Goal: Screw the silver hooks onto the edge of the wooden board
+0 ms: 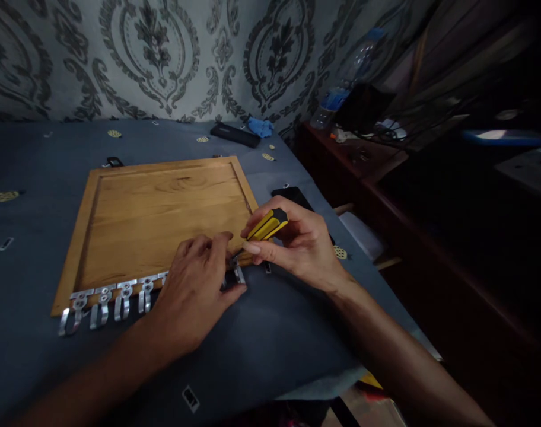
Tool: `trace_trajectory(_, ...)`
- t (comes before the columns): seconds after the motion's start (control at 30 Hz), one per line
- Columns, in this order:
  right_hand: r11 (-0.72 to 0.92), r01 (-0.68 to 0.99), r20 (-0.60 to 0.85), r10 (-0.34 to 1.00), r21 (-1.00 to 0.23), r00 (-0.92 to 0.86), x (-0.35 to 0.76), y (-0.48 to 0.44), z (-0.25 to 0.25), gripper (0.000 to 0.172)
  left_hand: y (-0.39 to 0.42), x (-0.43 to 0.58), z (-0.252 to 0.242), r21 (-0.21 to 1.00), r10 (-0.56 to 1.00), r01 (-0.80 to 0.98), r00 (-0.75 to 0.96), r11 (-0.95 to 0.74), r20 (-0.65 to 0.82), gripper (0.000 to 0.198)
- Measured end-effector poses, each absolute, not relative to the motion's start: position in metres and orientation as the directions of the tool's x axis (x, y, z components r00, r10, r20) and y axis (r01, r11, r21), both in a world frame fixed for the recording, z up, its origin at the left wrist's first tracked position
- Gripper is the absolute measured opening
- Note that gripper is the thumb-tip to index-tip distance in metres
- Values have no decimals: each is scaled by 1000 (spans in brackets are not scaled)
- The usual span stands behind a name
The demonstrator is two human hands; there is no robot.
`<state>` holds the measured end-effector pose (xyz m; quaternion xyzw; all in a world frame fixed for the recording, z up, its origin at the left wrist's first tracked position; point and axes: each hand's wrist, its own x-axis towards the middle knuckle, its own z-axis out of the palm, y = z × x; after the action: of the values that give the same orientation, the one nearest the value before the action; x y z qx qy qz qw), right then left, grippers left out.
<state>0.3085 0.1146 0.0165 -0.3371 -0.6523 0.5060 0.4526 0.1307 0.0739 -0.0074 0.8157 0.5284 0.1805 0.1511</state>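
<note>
A yellow and black screwdriver (269, 225) is held in my right hand (304, 243), pinched between thumb and fingers. Its shaft slants down to the near right corner of a framed wooden board (164, 219), at the right end of a metal hook rail (126, 290). My left hand (194, 290) lies over the middle of the rail, fingers curled on the board's near edge and thumb beside the end hook (239, 271). Several double-pronged hooks show left of that hand, hanging over the edge; the rail's middle is hidden under it. The screwdriver's tip is too small to make out.
The board lies on a dark blue patterned cloth (270, 356). Behind it are a black case (235, 135) and a crumpled blue cloth (260, 126). A black phone-like object (292, 196) lies beyond my right hand. Rightward stands a dark wooden cabinet (341, 172) bearing a plastic bottle (335, 101).
</note>
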Motion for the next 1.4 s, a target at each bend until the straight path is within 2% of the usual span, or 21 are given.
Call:
trace_trajectory(0.23, 337, -36, 316, 837, -941, -447, 313, 116, 19, 13, 73, 130, -9, 420, 919, 818, 365, -393, 149, 64)
trace_trajectory(0.37, 390, -47, 370, 822, -920, -433, 313, 117, 16, 14, 73, 131, -10, 420, 916, 815, 369, -399, 155, 63)
trace_trajectory(0.67, 378, -64, 367, 823, -924, -433, 311, 116, 15, 13, 73, 131, -9, 412, 913, 816, 380, -405, 147, 57)
trace_trajectory(1.27, 379, -57, 376, 865, -924, -333, 303, 112, 12, 21, 73, 131, -9, 397, 906, 815, 393, -423, 160, 62)
trace_trajectory(1.4, 403, -38, 391, 855, -914, -341, 303, 113, 10, 20, 73, 130, -9, 394, 904, 814, 395, -427, 163, 58)
